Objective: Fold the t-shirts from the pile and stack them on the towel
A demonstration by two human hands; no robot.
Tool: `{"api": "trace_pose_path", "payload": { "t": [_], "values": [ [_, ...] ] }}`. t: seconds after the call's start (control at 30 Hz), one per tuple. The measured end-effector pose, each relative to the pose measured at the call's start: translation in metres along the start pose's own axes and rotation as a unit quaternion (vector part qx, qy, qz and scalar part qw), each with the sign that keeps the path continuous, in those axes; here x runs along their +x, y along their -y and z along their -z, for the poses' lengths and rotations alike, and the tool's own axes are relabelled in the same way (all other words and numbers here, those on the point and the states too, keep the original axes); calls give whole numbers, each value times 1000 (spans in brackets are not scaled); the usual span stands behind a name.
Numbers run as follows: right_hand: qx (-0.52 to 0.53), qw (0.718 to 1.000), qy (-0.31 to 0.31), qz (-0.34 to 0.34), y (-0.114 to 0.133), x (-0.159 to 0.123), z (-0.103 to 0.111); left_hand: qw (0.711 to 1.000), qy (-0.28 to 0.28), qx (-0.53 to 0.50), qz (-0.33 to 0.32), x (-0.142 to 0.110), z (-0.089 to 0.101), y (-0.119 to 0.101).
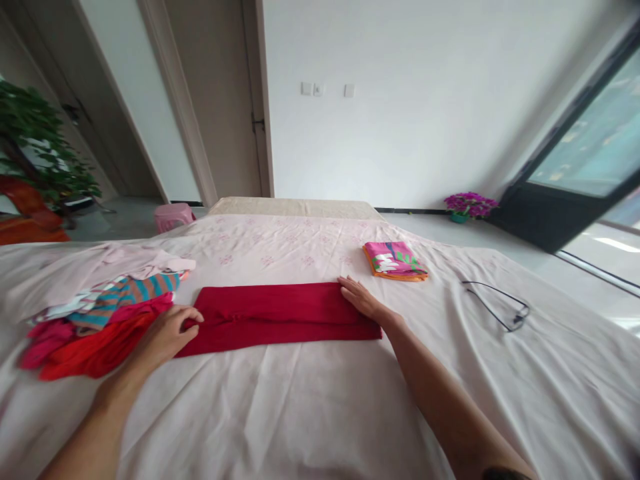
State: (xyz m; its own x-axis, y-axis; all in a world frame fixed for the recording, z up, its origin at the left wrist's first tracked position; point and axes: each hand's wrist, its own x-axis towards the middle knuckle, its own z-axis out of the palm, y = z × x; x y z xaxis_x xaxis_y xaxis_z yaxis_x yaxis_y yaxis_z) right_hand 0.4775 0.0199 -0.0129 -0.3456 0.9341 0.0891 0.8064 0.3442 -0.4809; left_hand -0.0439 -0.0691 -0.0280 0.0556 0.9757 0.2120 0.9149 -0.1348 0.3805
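Hands on a folded dark red cloth
The right hand (361,298) lies flat, fingers together, on the dark red cloth (285,313)'s right end; the left hand (173,330) curls at its left end, beside the clothes pile (110,300), its grip unclear.

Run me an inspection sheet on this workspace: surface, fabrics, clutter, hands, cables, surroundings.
Surface: pale flowered cover, creased
Fabrics: dark red cloth laid as a long strip; loose clothes pile to its left; folded pink printed cloth beyond its right end
Clutter: glasses at the right, arms unfolded
Hands: left hand curled at the strip's left end, grip unclear; right hand flat on its right end
Cables: nothing seen
Surroundings: pink stool, purple flowers, leafy plant
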Motion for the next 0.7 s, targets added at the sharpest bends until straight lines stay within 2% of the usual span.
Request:
{"api": "trace_pose_path", "payload": {
  "t": [0.07, 0.17, 0.2, 0.27, 0.33, 0.4, 0.47, 0.53, 0.7],
  "values": [
    [57, 997, -38, -24, -2, -6, 18, 1000, -4, 10, 20, 1, 0, 1],
    [40, 995, -86, -37, 10, -21, 27, 993, -104, 34, 41, 6, -1, -27],
    [18, 996, -87, -22, 19, -27, 24, 991, -130, 25, 21, 8, -4, -44],
    [-33, 996, -78, 38, 42, -42, 9, 990, -132, -15, -47, 14, -14, -81],
    [-84, 989, -64, 101, 65, -56, -12, 989, -98, -32, -107, 21, -30, -115],
    [-115, 985, -55, 118, 78, -67, -30, 987, -60, -9, -146, 26, -49, -135],
    [-136, 983, -51, 109, 78, -72, -40, 987, -29, 32, -157, 28, -66, -141],
    [-153, 983, -50, 93, 66, -72, -41, 986, -10, 71, -148, 29, -77, -137],
    [-189, 980, -46, 40, 23, -69, -21, 987, 2, 112, -117, 29, -80, -111]
  ]
}}
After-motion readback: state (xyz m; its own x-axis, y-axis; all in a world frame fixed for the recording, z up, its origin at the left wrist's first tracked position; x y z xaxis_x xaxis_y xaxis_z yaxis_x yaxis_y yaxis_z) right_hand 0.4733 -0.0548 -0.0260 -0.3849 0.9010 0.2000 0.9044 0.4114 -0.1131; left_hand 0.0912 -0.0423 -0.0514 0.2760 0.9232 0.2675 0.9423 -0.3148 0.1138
